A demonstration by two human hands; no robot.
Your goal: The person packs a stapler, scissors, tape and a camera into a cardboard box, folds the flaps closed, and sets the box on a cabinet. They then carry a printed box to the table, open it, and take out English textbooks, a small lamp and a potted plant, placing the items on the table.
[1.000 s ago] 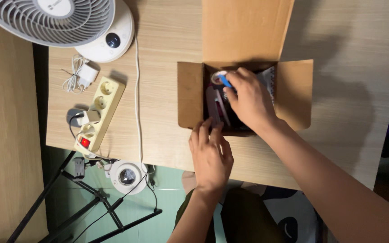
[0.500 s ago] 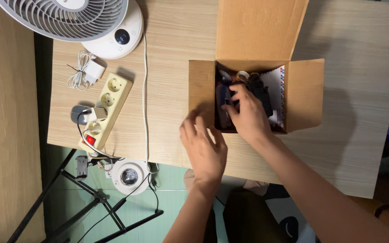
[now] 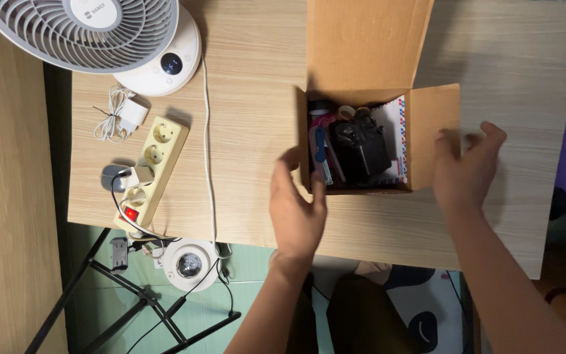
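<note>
One view only, the head camera looking straight down. Cardboard box [image 3: 361,92] sits on the wooden table [image 3: 257,118], top open: the far flap stands up at 12 o'clock, the right flap lies folded out at 3 o'clock, the left flap is raised on edge at 9 o'clock.

Box contents: a black bag-like object [image 3: 360,149] fills the middle; a blue pen [image 3: 320,145] and other thin sticks lie along the left wall; a small roll of tape [image 3: 346,112] sits at the far edge; a white envelope with a red-and-blue border [image 3: 392,131] stands against the right wall.

Left hand [image 3: 296,210] is open at the box's near-left corner, at about 7 o'clock, with its fingers at the left flap; whether they press it I cannot tell. Right hand [image 3: 464,172] is open, holding nothing, fingers spread over the outer edge of the right flap at 3 o'clock. The hands are well apart, with the box between them.

Left of the box: a white cable [image 3: 206,131], a cream power strip [image 3: 147,169], a white charger [image 3: 129,113] and a white fan [image 3: 99,33] at 10 o'clock.
</note>
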